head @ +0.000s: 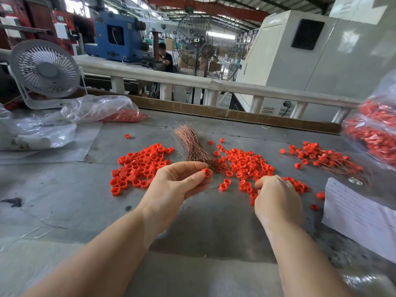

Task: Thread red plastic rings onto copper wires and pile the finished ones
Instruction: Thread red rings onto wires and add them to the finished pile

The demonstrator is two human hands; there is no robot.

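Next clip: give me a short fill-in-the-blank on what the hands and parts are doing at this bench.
1. The left hand pinches one red ____ between thumb and fingers.
2. The copper wire bundle lies between two loose piles of ____ rings.
3. The right hand rests at the near edge of the ____ pile.
4. The finished pile, with wires attached, lies to the ____.

Missing: ring; red; right; right
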